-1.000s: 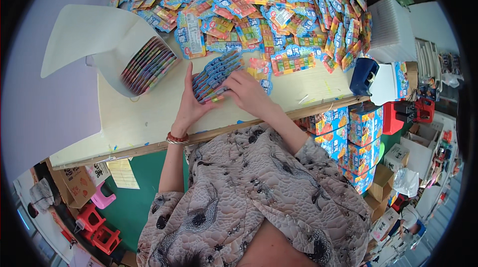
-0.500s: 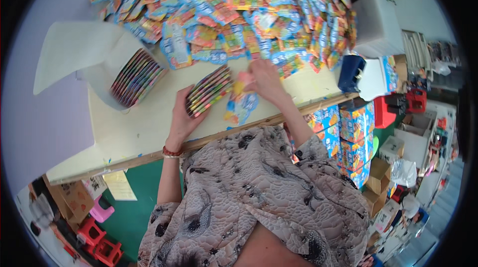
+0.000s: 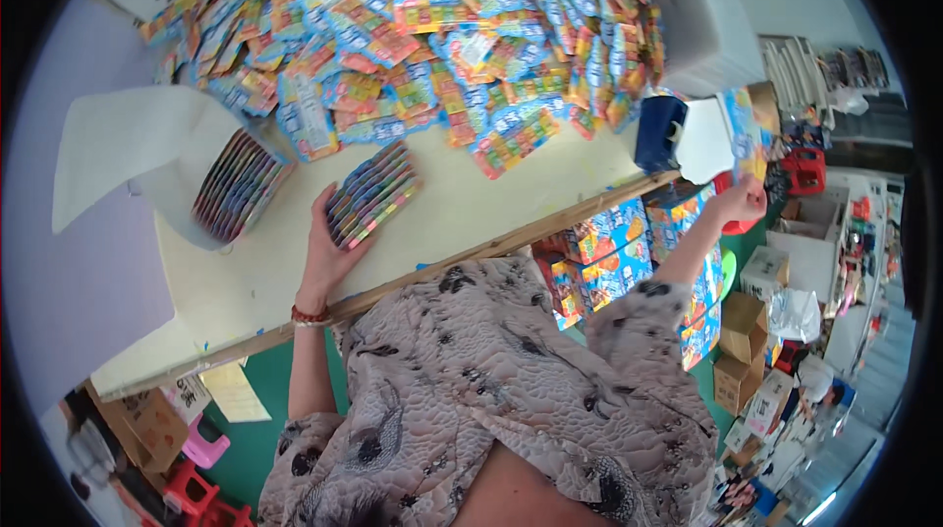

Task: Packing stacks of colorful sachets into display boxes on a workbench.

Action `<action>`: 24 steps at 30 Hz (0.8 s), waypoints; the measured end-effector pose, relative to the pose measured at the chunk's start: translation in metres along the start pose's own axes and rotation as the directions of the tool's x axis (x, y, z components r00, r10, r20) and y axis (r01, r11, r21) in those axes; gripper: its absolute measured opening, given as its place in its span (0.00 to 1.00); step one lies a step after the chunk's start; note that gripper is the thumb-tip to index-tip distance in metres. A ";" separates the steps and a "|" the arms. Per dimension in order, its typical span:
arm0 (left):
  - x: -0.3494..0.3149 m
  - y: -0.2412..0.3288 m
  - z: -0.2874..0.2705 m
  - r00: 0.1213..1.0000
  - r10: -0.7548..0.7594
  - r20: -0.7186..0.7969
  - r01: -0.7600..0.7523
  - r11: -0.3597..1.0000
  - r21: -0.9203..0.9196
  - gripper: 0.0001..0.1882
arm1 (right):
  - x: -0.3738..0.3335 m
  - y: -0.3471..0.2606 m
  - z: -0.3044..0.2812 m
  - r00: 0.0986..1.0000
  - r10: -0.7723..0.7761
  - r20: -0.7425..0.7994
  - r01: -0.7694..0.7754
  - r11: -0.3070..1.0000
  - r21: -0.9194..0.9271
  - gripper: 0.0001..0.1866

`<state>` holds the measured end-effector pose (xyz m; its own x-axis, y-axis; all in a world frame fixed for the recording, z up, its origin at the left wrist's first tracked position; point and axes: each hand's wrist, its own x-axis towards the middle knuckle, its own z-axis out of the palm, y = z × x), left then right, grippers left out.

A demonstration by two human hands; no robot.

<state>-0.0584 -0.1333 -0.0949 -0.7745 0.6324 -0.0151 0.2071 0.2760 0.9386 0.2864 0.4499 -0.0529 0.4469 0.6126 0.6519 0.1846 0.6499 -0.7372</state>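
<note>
My left hand (image 3: 329, 247) is closed around a neat stack of colourful flat packets (image 3: 374, 195), held tilted on the pale tabletop. Far to the right, past the table's edge, my right hand (image 3: 737, 202) is curled shut. Its knuckles are by the lower end of a blue and orange printed carton piece (image 3: 745, 139); whether the fingers grip it or anything else is hidden. A big heap of blue and orange packets (image 3: 422, 36) covers the back of the table. One packet (image 3: 516, 142) lies at the heap's front edge.
A white open bag or sleeve (image 3: 182, 129) with another row of packets (image 3: 242, 185) stands on the left. A dark blue holder (image 3: 660, 133) and a white block-shaped container (image 3: 702, 31) are at the right. Printed boxes (image 3: 614, 250) are stacked below the wooden table edge (image 3: 471, 250).
My right hand has moved from the packets by the stack out to the far right. My left hand still holds its stack. The whole view has shifted slightly.
</note>
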 end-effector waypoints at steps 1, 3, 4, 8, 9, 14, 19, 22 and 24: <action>-0.002 -0.004 -0.002 1.000 0.009 0.017 -0.010 0.999 0.053 0.44 | -0.019 -0.002 0.019 0.984 0.100 -0.145 -0.119 0.984 -0.129 0.10; 0.002 0.001 0.002 1.000 0.007 0.012 -0.007 0.999 0.035 0.42 | 0.019 0.078 -0.012 0.849 0.492 0.193 -0.428 0.854 -0.297 0.14; 0.009 0.000 0.006 0.999 0.020 0.045 -0.020 1.000 -0.006 0.40 | 0.042 0.108 -0.031 0.858 0.413 0.307 -0.179 0.799 -0.574 0.19; -0.016 0.005 0.000 1.000 -0.028 -0.010 0.028 0.999 0.017 0.38 | -0.047 0.049 0.021 0.882 0.241 0.405 0.292 0.396 -0.871 0.32; -0.018 0.006 -0.001 1.000 -0.028 -0.002 0.028 0.999 0.041 0.38 | -0.065 0.016 0.028 0.879 0.244 0.409 0.296 0.393 -0.870 0.32; -0.021 0.012 -0.009 0.998 -0.023 0.062 0.018 0.996 0.088 0.40 | -0.151 -0.146 0.062 0.769 0.002 0.639 0.227 0.934 -0.276 0.20; -0.019 0.012 -0.011 0.996 0.017 0.083 -0.020 0.999 0.031 0.43 | -0.296 -0.234 0.063 -0.096 0.039 0.995 -0.598 0.796 -0.089 0.33; -0.017 0.012 -0.007 0.996 0.062 0.061 -0.061 0.998 -0.011 0.44 | -0.360 -0.248 0.048 -0.325 0.002 0.946 -0.722 0.646 -0.250 0.37; -0.019 0.005 -0.008 0.998 0.038 0.046 -0.039 0.999 0.003 0.42 | -0.371 -0.257 0.037 -0.336 -0.083 0.938 -0.670 0.721 -0.176 0.37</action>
<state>-0.0475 -0.1495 -0.0872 -0.7375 0.6754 0.0050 0.2388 0.2537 0.9373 0.0412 0.0726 -0.0989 -0.9867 0.1622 0.0089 -0.0126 -0.0214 -0.9997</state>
